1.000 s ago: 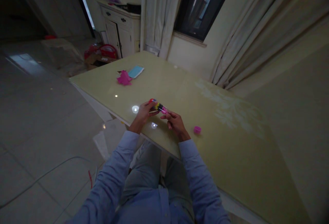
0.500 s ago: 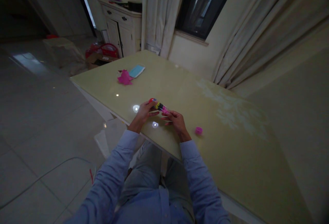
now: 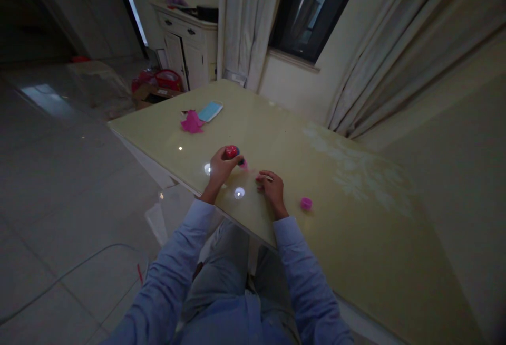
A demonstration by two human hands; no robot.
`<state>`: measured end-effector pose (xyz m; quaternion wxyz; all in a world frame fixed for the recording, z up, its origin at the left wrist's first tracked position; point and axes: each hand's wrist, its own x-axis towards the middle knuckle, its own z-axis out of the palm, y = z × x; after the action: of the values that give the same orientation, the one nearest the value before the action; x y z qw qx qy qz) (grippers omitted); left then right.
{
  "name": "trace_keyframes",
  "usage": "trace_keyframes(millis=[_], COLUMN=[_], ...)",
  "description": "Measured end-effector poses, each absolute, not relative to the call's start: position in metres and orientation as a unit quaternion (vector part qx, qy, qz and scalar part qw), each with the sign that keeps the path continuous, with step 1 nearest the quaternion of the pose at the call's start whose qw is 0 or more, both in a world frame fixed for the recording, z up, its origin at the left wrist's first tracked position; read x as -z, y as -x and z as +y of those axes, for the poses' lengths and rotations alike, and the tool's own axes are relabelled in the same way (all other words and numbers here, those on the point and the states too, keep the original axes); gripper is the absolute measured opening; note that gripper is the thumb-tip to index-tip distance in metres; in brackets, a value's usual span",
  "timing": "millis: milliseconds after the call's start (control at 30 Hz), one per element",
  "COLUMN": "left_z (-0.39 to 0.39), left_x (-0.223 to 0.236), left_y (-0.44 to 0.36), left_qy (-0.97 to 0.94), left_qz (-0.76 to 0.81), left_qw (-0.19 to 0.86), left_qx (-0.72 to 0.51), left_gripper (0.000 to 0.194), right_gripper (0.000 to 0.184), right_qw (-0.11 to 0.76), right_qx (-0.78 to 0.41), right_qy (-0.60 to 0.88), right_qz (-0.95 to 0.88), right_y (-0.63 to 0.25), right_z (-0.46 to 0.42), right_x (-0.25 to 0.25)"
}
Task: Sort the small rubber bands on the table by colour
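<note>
My left hand [image 3: 222, 166] is closed round a small tube with multicoloured contents [image 3: 232, 152] above the table. Its red, rounded end faces up and away from me; dark and pink parts show below my thumb. My fingers hide the rest of it. A short gap to the right, my right hand [image 3: 272, 185] hovers over the table with loosely bent fingers apart. Nothing can be made out in it. A small pink ring-shaped cap [image 3: 306, 203] lies on the table to the right of this hand.
On the far left of the pale glossy table [image 3: 356, 239] lie a crumpled pink piece [image 3: 192, 122] and a light-blue flat item [image 3: 211, 111]. A white cabinet [image 3: 193, 44] and a box with red things [image 3: 158, 84] stand beyond. A cable [image 3: 75, 274] crosses the floor.
My right hand has let go of the tube's pink end and moved slightly away. My left hand has tilted the tube, turning its red end upward.
</note>
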<state>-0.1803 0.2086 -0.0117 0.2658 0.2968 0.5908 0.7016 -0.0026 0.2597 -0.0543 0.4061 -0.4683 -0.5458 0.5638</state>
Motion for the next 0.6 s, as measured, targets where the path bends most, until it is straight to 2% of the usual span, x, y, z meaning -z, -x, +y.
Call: trace_keyframes(millis=[100, 200, 267, 367, 433, 533, 600], left_z=[0.211, 0.213, 0.215, 0.217, 0.217, 0.214, 0.212], left_x=[0.010, 0.003, -0.002, -0.008, -0.010, -0.010, -0.007], left_y=[0.180, 0.178, 0.177, 0.179, 0.180, 0.182, 0.182], left_qy=[-0.347, -0.355, -0.345, -0.297, -0.244, -0.182, -0.149], left_qz=[0.599, 0.574, 0.550, 0.512, 0.483, 0.444, 0.438], left_qw=[0.249, 0.275, 0.293, 0.340, 0.397, 0.467, 0.469], left_qx=[-0.677, -0.685, -0.702, -0.730, -0.741, -0.743, -0.752], left_gripper=[0.046, 0.051, 0.051, 0.048, 0.048, 0.050, 0.051], right_gripper=[0.038, 0.035, 0.033, 0.039, 0.044, 0.048, 0.049], right_qw=[0.414, 0.451, 0.431, 0.376, 0.376, 0.398, 0.423], right_qx=[-0.505, -0.446, -0.496, -0.647, -0.711, -0.739, -0.714], right_qy=[0.476, 0.466, 0.452, 0.407, 0.368, 0.326, 0.334], right_qz=[-0.589, -0.616, -0.603, -0.524, -0.467, -0.434, -0.447], right_y=[0.006, 0.010, 0.013, 0.020, 0.024, 0.028, 0.029], right_z=[0.261, 0.260, 0.258, 0.254, 0.251, 0.243, 0.236], right_x=[0.054, 0.047, 0.042, 0.036, 0.032, 0.025, 0.021])
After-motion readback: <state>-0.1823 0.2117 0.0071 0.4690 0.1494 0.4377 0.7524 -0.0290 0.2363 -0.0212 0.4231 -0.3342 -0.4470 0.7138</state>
